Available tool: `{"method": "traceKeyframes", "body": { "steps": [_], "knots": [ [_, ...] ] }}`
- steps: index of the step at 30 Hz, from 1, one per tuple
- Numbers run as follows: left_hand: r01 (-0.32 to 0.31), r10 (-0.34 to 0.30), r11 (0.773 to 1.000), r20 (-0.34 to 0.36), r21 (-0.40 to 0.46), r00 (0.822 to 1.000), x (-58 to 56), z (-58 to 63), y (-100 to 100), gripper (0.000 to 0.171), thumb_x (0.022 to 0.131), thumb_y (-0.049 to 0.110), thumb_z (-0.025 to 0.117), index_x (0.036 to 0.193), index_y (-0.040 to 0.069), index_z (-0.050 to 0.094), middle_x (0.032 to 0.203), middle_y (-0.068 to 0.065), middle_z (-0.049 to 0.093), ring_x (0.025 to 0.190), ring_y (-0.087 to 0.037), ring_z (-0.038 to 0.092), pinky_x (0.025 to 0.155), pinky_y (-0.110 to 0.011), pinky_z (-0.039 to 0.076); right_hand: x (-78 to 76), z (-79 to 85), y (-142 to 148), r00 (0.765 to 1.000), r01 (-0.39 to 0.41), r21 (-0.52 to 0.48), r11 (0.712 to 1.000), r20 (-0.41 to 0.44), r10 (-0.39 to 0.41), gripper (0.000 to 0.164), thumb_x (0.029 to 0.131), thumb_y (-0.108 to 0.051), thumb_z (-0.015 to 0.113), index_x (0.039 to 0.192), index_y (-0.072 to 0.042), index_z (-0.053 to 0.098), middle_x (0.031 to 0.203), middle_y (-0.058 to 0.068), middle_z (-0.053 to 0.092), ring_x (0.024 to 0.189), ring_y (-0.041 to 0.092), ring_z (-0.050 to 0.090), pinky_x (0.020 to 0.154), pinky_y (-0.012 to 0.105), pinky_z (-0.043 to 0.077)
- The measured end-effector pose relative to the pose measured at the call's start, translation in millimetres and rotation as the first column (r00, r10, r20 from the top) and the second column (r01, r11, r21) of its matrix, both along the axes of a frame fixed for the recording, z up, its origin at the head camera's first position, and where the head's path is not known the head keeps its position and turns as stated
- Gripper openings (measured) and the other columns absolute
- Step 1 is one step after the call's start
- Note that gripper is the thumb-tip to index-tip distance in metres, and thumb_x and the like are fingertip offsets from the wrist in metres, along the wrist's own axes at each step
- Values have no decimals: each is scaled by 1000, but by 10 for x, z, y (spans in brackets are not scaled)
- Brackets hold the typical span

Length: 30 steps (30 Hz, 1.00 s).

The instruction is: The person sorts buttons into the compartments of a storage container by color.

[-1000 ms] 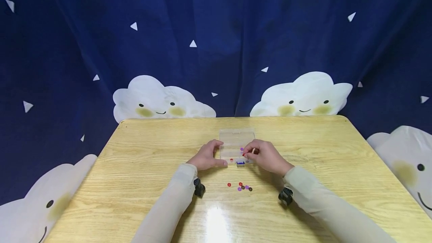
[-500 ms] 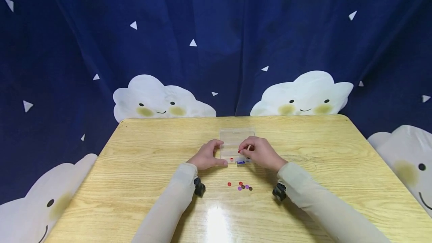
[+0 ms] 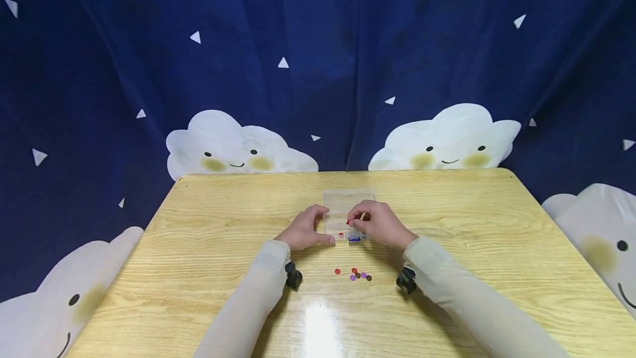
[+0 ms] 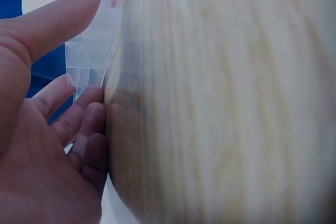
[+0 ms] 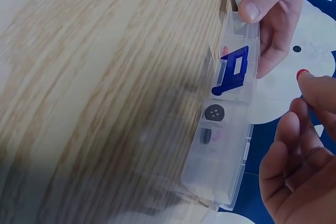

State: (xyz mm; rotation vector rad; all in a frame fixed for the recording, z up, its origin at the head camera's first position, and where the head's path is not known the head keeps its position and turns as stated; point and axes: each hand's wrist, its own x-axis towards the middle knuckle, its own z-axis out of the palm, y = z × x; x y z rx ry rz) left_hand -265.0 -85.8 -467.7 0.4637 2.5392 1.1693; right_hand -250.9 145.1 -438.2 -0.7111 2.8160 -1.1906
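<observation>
A clear plastic compartment box [image 3: 343, 199] with its lid raised stands on the table. My left hand [image 3: 304, 230] holds its left end, thumb at the front and fingers behind. Above the compartments, my right hand [image 3: 386, 227] pinches a small red button [image 5: 302, 73] between thumb and fingertip. In the right wrist view, a dark four-hole button [image 5: 214, 113] and a second dark button [image 5: 206, 135] show through the box wall, near a blue latch [image 5: 232, 72] on its front. Another red button [image 3: 340, 235] lies in the left part of the box.
In front of the box, several loose buttons lie on the wooden table [image 3: 223, 214]: red [image 3: 337, 271], purple [image 3: 364, 275] and dark brown [image 3: 369, 278]. A dark blue curtain [image 3: 298, 70] with white clouds hangs behind the table's far edge.
The right hand has moved left over the box, still pinching the red button. My left hand keeps its place at the box's left end.
</observation>
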Motion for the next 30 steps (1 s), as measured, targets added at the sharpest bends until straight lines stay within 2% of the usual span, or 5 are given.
{"method": "traceKeyframes", "body": {
  "steps": [14, 20, 30],
  "knots": [
    [-7, 7, 1000, 4, 2, 1000, 6, -17, 2, 79, 81, 30, 83, 147, 14, 42, 145, -14, 49, 132, -30, 48, 111, -47, 40, -1, -6, -43, 1000, -15, -13, 1000, 4, 15, 10, 90, -5, 68, 89, -13, 74, 87, 2, 69, 73, 9, 54, 65, 22, 47],
    [-9, 9, 1000, 3, -4, 1000, 12, -48, -11, 80, 80, 30, 84, 146, 14, 42, 144, -14, 50, 131, -30, 48, 111, -47, 40, -28, -61, -69, 1000, -28, -6, 1000, -9, 28, 11, 90, -5, 69, 88, -15, 74, 86, 0, 70, 72, 9, 53, 66, 21, 46],
    [5, -5, 1000, -2, 4, 1000, 7, -8, -3, 79, 82, 30, 82, 147, 12, 42, 145, -15, 49, 131, -30, 48, 111, -47, 40, -59, -20, -111, 999, -41, 16, 999, -8, 41, 11, 90, -6, 68, 89, -15, 75, 88, 1, 70, 73, 9, 55, 66, 21, 47]
  ]
}}
